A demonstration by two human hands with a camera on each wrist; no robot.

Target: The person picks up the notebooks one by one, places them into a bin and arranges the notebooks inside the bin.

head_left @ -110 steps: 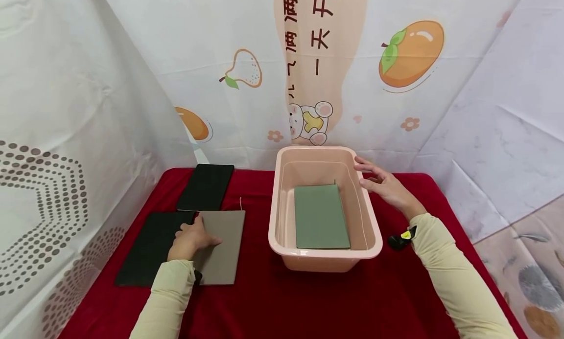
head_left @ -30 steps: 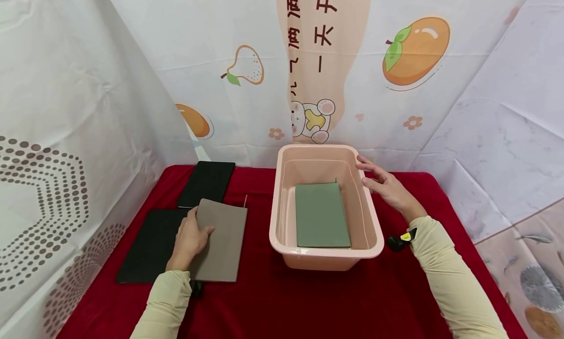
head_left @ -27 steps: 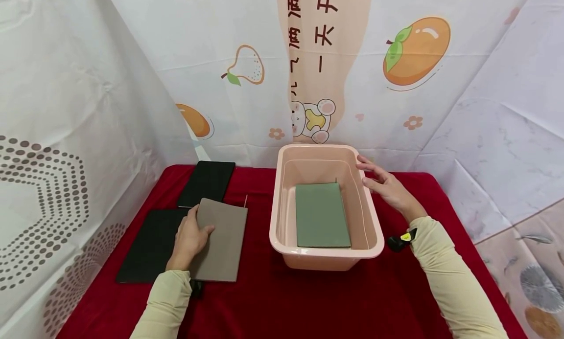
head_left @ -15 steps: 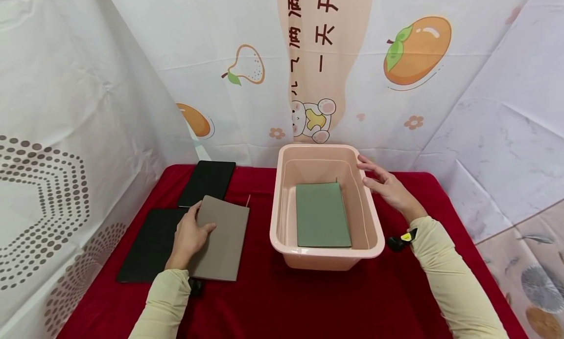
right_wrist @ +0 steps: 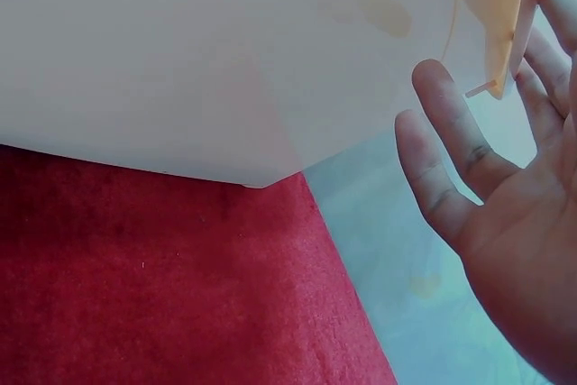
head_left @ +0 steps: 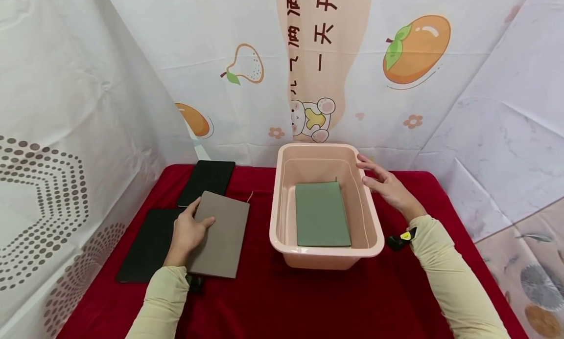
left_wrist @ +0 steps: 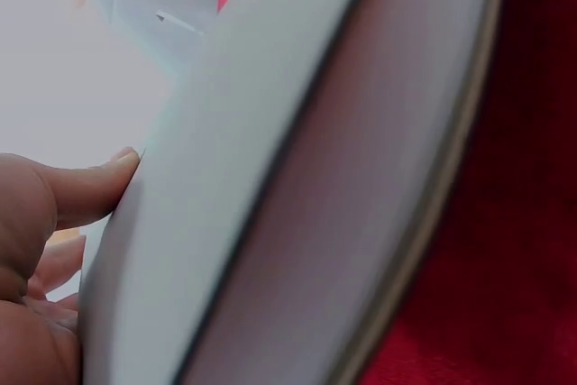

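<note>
In the head view my left hand (head_left: 187,234) grips a taupe notebook (head_left: 224,231) by its left side, thumb on the cover, other fingers mostly hidden by it. The notebook is tilted, its left side raised, a ribbon at its top. In the left wrist view the thumb presses near the edge of the notebook (left_wrist: 225,132), and a gap shows between cover and pages. My right hand (head_left: 392,190) touches the right rim of a pink plastic tub (head_left: 326,252), its fingers loosely extended. Inside the tub lies a green notebook (head_left: 321,214).
A black notebook (head_left: 147,246) lies left of my left hand, partly covered by it and the taupe one. Another black notebook (head_left: 209,177) lies behind. Red cloth (head_left: 264,300) covers the table. Printed curtains (head_left: 198,35) stand close behind and at both sides.
My left hand first lay on the flat taupe notebook, then took hold of its left side. The notebook has since lifted and turned slightly. My right hand stays at the tub rim.
</note>
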